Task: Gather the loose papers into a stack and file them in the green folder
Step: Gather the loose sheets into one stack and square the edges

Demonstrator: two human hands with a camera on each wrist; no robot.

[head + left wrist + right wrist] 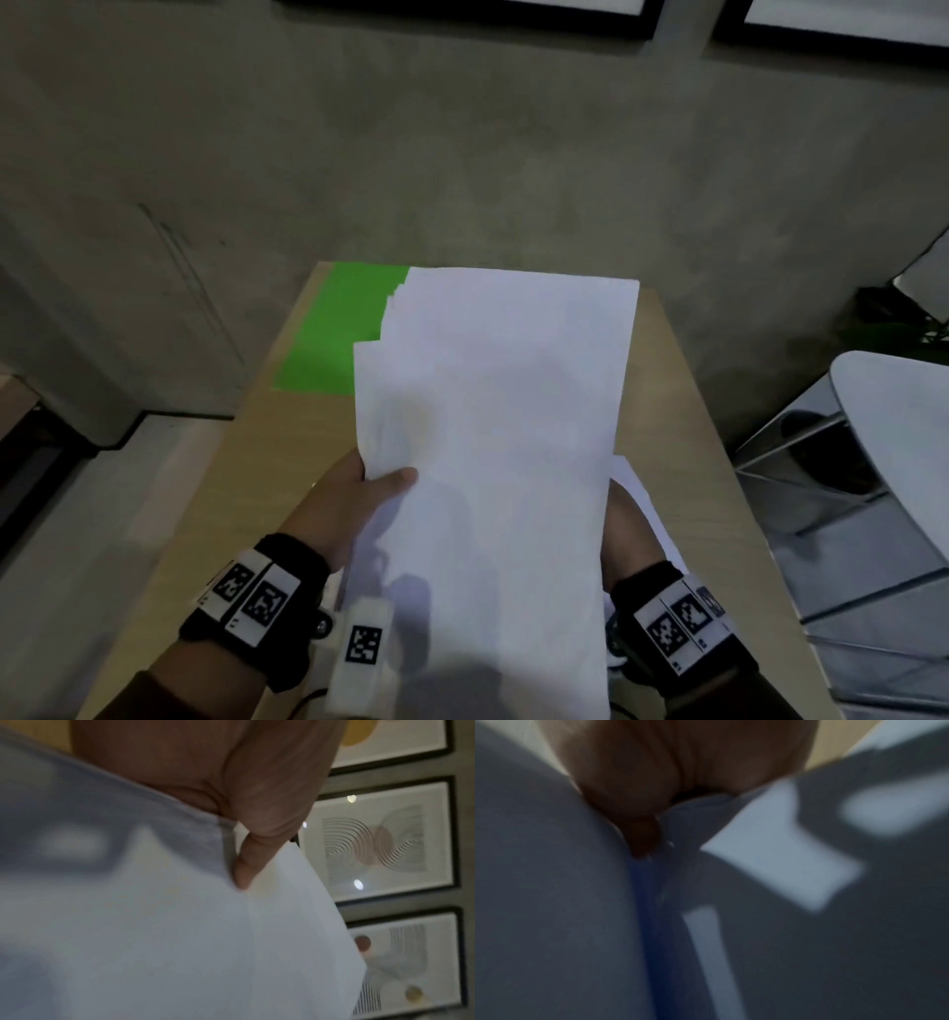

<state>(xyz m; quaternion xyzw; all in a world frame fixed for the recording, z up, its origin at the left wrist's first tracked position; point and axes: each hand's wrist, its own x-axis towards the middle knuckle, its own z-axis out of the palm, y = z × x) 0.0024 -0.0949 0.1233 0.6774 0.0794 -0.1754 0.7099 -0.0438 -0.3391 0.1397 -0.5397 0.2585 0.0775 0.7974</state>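
Note:
A sheaf of white papers (493, 411) is held up above the wooden table (246, 493), its sheets unevenly aligned along the left edge. My left hand (359, 493) grips the sheaf's lower left side, thumb on top; the left wrist view shows the thumb pressed on the papers (180, 923). My right hand (624, 529) holds the right edge, mostly hidden behind the sheets; its wrist view is dark and blurred, with the thumb against the papers (552, 882). The green folder (339, 329) lies flat at the table's far left corner, partly covered by the sheaf.
Another white sheet (647, 509) peeks out beneath my right hand on the table. A white chair with metal legs (873, 462) stands to the right. A grey wall (462, 154) with framed pictures (385, 845) rises behind the table.

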